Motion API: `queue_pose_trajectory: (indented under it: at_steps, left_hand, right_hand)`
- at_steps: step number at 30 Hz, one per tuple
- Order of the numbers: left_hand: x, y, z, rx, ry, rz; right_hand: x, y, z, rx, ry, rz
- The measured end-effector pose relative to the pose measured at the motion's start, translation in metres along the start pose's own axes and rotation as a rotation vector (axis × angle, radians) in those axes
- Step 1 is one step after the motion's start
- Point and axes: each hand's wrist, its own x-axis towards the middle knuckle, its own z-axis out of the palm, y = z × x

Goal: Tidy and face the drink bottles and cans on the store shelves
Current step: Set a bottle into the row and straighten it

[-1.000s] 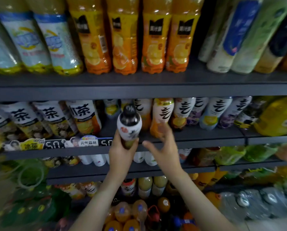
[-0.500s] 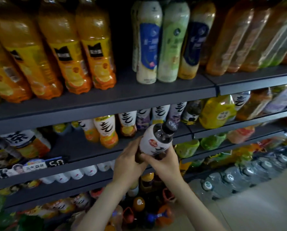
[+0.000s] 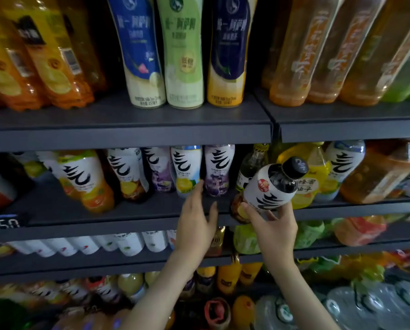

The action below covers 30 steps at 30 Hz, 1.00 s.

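Note:
My right hand (image 3: 274, 228) grips a white-labelled dark bottle with a black cap (image 3: 269, 186), tilted to the right in front of the middle shelf (image 3: 127, 225). My left hand (image 3: 196, 219) is off the bottle, fingers apart, its fingertips touching the lemon-labelled white bottle (image 3: 186, 169) in the row. A purple-labelled bottle (image 3: 218, 170) stands just right of that. More white-labelled bottles (image 3: 125, 172) stand further left, some leaning.
The upper shelf (image 3: 127, 136) holds orange juice bottles (image 3: 46, 67), three tall milk-tea bottles (image 3: 183, 53) and amber tea bottles (image 3: 318, 55). A yellow bottle (image 3: 304, 177) stands behind the held one. Lower shelves carry small bottles and water bottles (image 3: 378, 303).
The view has shifted right along the shelves. The bottle passed from my left hand to my right. My left hand let go and reached to the row of bottles.

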Motion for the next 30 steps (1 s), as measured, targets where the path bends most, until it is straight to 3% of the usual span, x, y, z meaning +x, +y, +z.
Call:
queue_pose_trajectory:
  at_steps: [9,15,24,30]
  left_hand:
    - [0.043,0.003,0.08,-0.024,0.268,-0.038]
    - [0.058,0.001,0.091,0.276,0.427,-0.056]
    - [0.0,-0.017,0.049,-0.092,0.493,0.071]
    - [-0.03,-0.037,0.012,-0.134,0.445,0.011]
  right_hand:
    - [0.021,0.043,0.008,0.131,0.05,-0.111]
    - [0.025,0.054,-0.002,0.194,0.101,-0.095]
    - [0.031,0.05,-0.004,0.128,0.015,-0.054]
    - [0.041,0.044,0.027,-0.145,-0.073,-0.074]
